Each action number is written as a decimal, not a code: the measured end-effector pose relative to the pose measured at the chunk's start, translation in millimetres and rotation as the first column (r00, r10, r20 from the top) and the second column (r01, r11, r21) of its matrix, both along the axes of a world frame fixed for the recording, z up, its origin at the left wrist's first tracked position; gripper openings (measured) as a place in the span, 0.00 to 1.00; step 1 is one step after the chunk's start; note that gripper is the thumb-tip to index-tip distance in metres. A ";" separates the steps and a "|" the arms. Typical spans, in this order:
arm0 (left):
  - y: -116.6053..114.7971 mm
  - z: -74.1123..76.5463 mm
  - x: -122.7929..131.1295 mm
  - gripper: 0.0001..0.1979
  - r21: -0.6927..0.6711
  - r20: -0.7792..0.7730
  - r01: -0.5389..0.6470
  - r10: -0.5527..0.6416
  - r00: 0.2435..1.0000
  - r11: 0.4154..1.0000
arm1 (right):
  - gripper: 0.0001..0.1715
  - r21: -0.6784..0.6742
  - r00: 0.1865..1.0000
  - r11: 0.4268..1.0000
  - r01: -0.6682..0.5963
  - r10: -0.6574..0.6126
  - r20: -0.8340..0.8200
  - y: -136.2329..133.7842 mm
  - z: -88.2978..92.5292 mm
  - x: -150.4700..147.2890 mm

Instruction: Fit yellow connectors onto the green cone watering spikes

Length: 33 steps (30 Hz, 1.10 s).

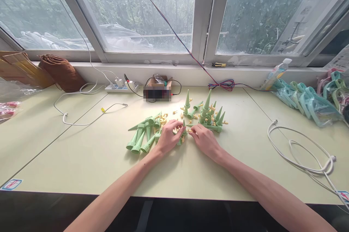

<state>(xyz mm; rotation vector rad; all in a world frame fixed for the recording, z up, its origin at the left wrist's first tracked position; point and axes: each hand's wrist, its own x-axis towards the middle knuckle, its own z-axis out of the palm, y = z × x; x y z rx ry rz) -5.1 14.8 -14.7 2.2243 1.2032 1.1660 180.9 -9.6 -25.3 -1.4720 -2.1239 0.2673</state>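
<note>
My left hand (170, 136) is closed on a green cone-shaped piece (184, 128), whose tip points up between my two hands. From the right, my right hand (204, 139) pinches a small yellow piece (190, 130) at the side of that cone. Several green cones (139, 141) lie in a pile left of my left hand. Behind my right hand, more green cones (206, 106) stand or lie with yellow pieces on them. Loose small yellow pieces (175, 112) are scattered between the two groups.
A power strip (122, 88), a small cardboard box (160, 80) and coiled red and blue wires (225, 85) lie along the windowsill. White cables (302, 152) spread over the table's right side. Teal plastic items (308, 101), a bottle (278, 72) and a brown bag (61, 72) stand at the back.
</note>
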 end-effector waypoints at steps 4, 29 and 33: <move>-0.1 0.3 0.1 0.06 0.000 0.000 -0.002 0.002 1.000 1.000 | 0.11 -0.009 1.000 1.000 -0.010 0.010 0.017 -0.2 1.1 -0.9; -0.8 1.3 0.8 0.06 0.008 0.000 -0.008 0.008 1.000 1.000 | 0.04 -0.008 1.000 1.000 0.008 -0.007 0.017 -1.9 0.3 -1.3; -0.6 1.2 1.1 0.06 0.000 0.002 -0.009 0.009 1.000 1.000 | 0.02 0.015 0.999 1.000 0.010 -0.011 0.042 0.0 -2.7 -1.1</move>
